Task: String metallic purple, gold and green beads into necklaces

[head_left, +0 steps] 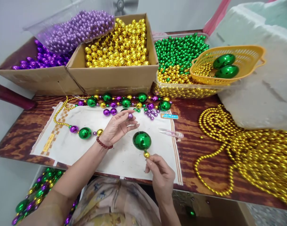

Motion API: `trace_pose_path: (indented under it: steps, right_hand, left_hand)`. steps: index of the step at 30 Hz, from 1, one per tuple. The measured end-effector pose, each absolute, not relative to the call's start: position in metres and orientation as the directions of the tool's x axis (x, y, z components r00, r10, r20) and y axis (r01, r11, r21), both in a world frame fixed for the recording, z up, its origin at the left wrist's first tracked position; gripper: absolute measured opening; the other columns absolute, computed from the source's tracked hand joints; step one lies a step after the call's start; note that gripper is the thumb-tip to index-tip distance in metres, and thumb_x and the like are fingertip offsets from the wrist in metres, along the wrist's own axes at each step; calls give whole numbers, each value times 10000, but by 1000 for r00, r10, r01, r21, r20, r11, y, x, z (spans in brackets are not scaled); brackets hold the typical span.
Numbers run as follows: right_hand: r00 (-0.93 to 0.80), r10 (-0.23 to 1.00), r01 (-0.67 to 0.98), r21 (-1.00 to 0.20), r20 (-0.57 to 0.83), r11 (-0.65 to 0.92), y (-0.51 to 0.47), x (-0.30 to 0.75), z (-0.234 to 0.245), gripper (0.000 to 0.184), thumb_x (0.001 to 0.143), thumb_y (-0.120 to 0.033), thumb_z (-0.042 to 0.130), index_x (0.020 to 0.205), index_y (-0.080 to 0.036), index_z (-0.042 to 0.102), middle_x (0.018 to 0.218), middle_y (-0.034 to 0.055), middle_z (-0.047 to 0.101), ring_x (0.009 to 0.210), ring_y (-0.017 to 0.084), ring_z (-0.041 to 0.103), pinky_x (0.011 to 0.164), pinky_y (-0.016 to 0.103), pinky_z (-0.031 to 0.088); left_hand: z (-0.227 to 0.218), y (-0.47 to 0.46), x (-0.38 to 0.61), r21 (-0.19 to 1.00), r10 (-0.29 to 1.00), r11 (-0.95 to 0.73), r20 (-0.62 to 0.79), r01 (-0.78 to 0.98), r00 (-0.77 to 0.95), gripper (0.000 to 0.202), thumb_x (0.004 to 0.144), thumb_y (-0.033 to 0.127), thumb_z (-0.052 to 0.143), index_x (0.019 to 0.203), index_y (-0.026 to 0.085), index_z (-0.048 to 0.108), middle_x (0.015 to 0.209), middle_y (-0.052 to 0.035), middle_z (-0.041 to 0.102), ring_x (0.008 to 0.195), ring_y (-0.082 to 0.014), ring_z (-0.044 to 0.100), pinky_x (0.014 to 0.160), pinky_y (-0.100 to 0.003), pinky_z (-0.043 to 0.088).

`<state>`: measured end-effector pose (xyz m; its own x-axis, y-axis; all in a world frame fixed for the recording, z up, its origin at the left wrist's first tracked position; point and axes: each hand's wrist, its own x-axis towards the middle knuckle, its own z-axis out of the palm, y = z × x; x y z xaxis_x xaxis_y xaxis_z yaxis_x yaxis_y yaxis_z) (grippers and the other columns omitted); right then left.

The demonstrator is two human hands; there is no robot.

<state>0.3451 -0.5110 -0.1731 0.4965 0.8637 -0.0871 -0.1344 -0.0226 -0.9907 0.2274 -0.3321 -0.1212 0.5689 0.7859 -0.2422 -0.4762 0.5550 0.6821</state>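
Observation:
My left hand (118, 127) pinches a small purple bead (130, 116) between thumb and fingers, above the white cloth (124, 157). From there a thin thread runs down to a large green bead (142, 140). Below this bead, my right hand (159, 172) is closed on a small gold bead (146, 154). A partly strung necklace (84, 133) of green, purple and gold beads lies on the cloth left of my left hand. Behind my hands sit loose purple beads (110, 111) and small lilac beads (151, 113). Thread snips (171, 133) lie to the right of the green bead.
Cardboard boxes of purple beads (48, 58) and gold beads (117, 47) line the back. A tub of small green beads (181, 48) supports a yellow basket (249, 55). Gold bead strands (258, 157) cover the table's right side. A dark red rod-like object (13, 96) juts in at left.

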Motion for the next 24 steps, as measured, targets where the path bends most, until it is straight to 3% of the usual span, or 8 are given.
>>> trace_pose_path:
  steps: [6, 17, 24]
  right_hand:
    - [491, 864, -119, -991, -108, -57, -511, 349, -171, 190, 864, -309, 653, 731, -174, 642, 555, -19, 518, 511, 123, 492, 512, 243, 397]
    - [479, 871, -141, -989, -104, -40, -512, 349, -173, 170, 866, -284, 656, 733, -178, 652, 560, -28, 509, 510, 106, 480, 507, 217, 396]
    - [485, 865, -151, -987, -128, -62, -511, 348, -176, 161, 861, -276, 659, 734, -179, 648, 553, -31, 515, 506, 104, 478, 517, 221, 394]
  left_hand:
    - [-122, -333, 227, 688, 774, 561, -240, -461, 586, 157, 853, 259, 717, 945, 135, 691, 879, -50, 704, 842, -182, 711, 937, -437, 544]
    - [-128, -331, 230, 611, 737, 637, -305, -470, 603, 171, 902, 258, 654, 931, 94, 697, 791, -54, 707, 760, -151, 707, 952, -399, 551]
    - [-131, -328, 228, 639, 743, 617, -283, -459, 606, 187, 881, 269, 685, 923, 88, 701, 788, -59, 709, 766, -161, 713, 966, -418, 553]
